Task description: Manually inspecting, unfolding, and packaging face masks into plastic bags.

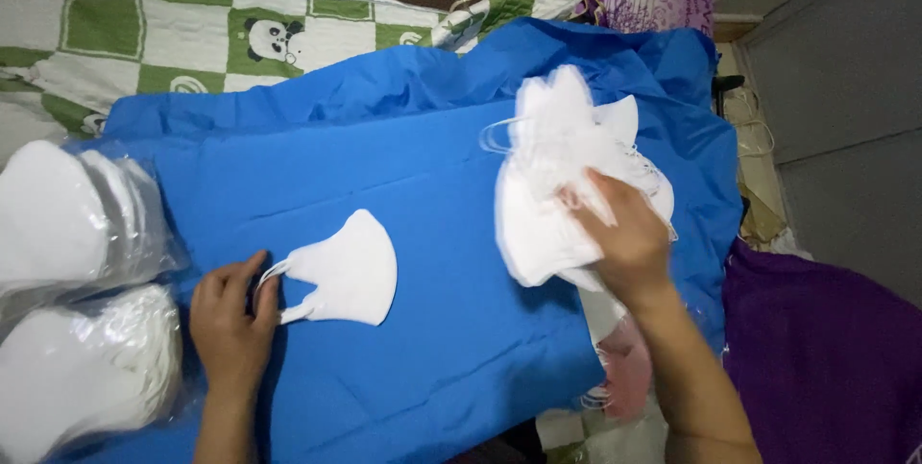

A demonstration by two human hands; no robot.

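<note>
The blue sheet [423, 185] is a thin, smooth, matt cloth with creases. The single white face mask [351, 270] at centre looks soft, matt, non-woven. The mask stack [552, 185] at right shares that finish. At left, bagged masks [67, 224] sit in glossy clear plastic film. The panda blanket [192, 36], upper left, is soft printed cloth.

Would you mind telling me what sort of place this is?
Probably a home used for piecework: a green-and-white checked panda blanket, a blue cloth sheet as work surface, and clear plastic bags of white masks.
</note>
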